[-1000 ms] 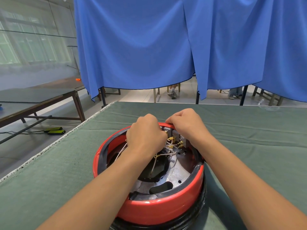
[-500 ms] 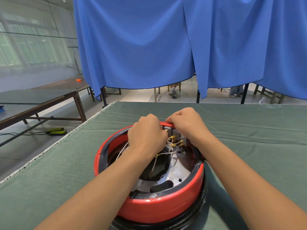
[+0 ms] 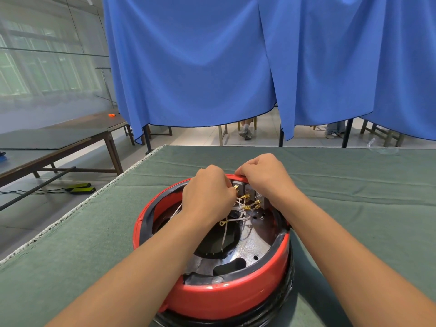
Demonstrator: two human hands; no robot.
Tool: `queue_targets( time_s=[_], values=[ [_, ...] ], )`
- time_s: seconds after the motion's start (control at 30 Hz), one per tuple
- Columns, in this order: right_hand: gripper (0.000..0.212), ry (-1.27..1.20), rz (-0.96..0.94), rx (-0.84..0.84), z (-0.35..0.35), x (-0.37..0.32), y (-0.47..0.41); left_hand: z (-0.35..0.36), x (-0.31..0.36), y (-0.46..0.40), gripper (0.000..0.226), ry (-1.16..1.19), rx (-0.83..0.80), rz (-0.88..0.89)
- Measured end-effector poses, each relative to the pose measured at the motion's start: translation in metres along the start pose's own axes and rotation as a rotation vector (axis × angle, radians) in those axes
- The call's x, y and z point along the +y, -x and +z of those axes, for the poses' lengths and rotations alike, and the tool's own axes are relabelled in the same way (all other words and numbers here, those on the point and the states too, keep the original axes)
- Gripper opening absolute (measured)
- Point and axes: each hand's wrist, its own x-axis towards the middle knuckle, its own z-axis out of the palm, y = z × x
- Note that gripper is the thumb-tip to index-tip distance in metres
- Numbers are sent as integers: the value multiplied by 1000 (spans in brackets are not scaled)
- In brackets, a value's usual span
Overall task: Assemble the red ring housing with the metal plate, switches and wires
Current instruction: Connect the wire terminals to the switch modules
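The red ring housing (image 3: 226, 296) sits on the green table, with a shiny metal plate (image 3: 254, 241) inside it. Grey switches (image 3: 247, 191) with brass terminals line the far inner wall, and white wires (image 3: 236, 218) with brass lugs run from them over the plate. My left hand (image 3: 207, 192) is curled inside the ring at the far side, pinching a wire end at the leftmost switch. My right hand (image 3: 266, 178) grips the far red rim above the switches, fingers curled over it. The fingertips of both hands are hidden.
The green cloth table (image 3: 94, 244) has its white-fringed left edge close to the housing. A blue curtain (image 3: 236, 62) hangs behind the table. A dark wooden table (image 3: 59, 140) stands to the left, and a clear plastic piece (image 3: 382, 149) lies at the far right.
Both hands stay at the far rim. The left hand has shifted slightly at the switches; the housing has not moved.
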Motion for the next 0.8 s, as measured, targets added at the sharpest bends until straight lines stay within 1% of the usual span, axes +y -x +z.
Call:
queue_targets(
  time_s=[0.2,0.27,0.37,0.43,0.8],
  values=[
    [26,-4,3,2,-1,0,0,1,-2,-3,17,41,-20,-9],
    [26,-7,6,-1,-1,0,0,2,-1,-2,17,-3,7,9],
    [26,2,-3,2,-1,0,-1,5,1,-1,17,-145,69,83],
    [26,3,-9,5,0,1,-2,6,2,-1,17,-197,96,115],
    [26,10,-10,2,-1,2,-1,7,0,-3,14,-180,133,121]
  ],
)
